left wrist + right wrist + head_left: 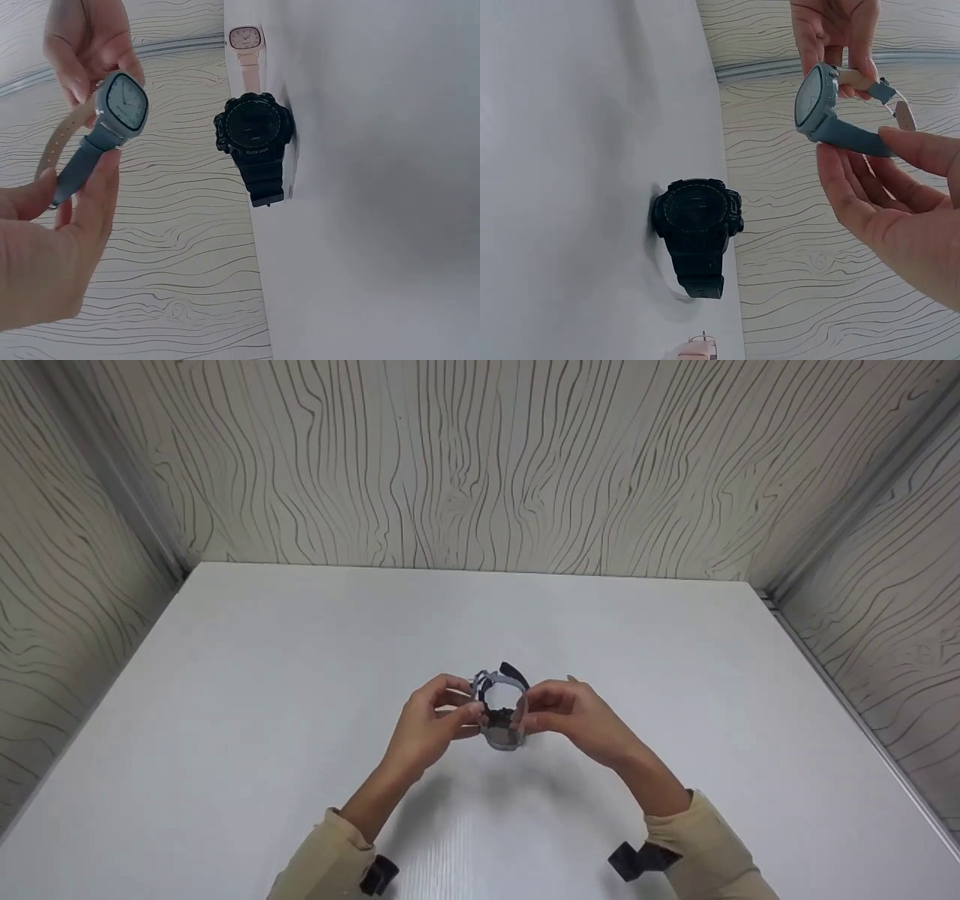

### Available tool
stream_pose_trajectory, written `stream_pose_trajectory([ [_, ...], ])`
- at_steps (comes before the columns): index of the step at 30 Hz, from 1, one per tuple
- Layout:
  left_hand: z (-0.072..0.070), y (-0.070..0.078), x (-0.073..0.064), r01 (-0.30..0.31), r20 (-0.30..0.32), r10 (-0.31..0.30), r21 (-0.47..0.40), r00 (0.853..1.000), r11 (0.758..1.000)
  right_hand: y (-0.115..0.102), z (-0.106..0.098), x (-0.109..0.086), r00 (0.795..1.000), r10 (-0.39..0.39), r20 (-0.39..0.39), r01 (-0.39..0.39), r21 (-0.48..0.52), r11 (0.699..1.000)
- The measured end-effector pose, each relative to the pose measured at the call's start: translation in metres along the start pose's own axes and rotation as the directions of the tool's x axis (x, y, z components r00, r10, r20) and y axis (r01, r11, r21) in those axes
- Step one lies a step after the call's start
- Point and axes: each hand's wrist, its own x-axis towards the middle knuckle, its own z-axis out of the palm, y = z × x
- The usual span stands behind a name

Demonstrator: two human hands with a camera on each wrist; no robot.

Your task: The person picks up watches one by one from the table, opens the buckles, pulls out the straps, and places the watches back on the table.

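Observation:
Both hands hold a blue wristwatch point(126, 105) with a rounded-square face and a beige strap lining, raised above the white table. My left hand point(431, 724) pinches one strap half, the thumb on its outer side. From the other side my right hand point(581, 720) pinches the other strap half point(855, 139) between thumb and fingers. The strap bends into a loop; whether its buckle is fastened I cannot tell. A chunky black digital watch point(259, 127) stands on the table close by, partly behind the blue one in the head view.
Past the black watch is a pink watch point(246, 39); only its pink strap point(697, 349) shows in the right wrist view. The white tabletop point(247, 675) meets wood-grain panels point(465, 465) at the back and sides.

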Motion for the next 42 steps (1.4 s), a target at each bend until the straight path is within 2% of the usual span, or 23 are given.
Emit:
stream_pose_trajectory([
  [5, -0.002, -0.001, 0.002, 0.024, -0.038, -0.025, -0.014, 0.999, 1.0, 0.007, -0.002, 0.004, 1.0, 0.013, -0.001, -0.013, 0.108, 0.994],
  [11, -0.003, -0.003, 0.006, 0.066, -0.049, -0.068, -0.038, 0.996, 0.997, 0.013, -0.001, 0.009, 0.998, 0.052, -0.026, -0.047, 0.177, 0.983],
  [16, -0.006, -0.006, 0.01, 0.123, -0.07, -0.127, -0.057, 0.989, 0.991, 0.015, 0.003, 0.015, 0.995, 0.1, -0.026, -0.089, 0.282, 0.955],
  [20, -0.01, -0.011, 0.014, 0.184, -0.095, -0.19, -0.063, 0.977, 0.981, 0.017, 0.007, 0.021, 0.989, 0.147, -0.033, -0.125, 0.359, 0.925],
  [25, -0.017, -0.017, 0.018, 0.235, -0.144, -0.241, -0.058, 0.96, 0.97, 0.021, 0.015, 0.031, 0.983, 0.184, -0.015, -0.163, 0.396, 0.904],
  [33, -0.035, -0.025, 0.019, 0.273, -0.233, -0.273, -0.031, 0.933, 0.961, 0.026, 0.037, 0.052, 0.971, 0.239, -0.021, -0.208, 0.423, 0.882],
  [37, -0.045, -0.029, 0.019, 0.291, -0.261, -0.293, -0.048, 0.92, 0.956, 0.027, 0.048, 0.058, 0.971, 0.24, -0.006, -0.213, 0.441, 0.872],
  [42, -0.056, -0.033, 0.018, 0.313, -0.285, -0.32, -0.071, 0.904, 0.947, 0.031, 0.06, 0.065, 0.975, 0.222, 0.013, -0.206, 0.431, 0.878],
])
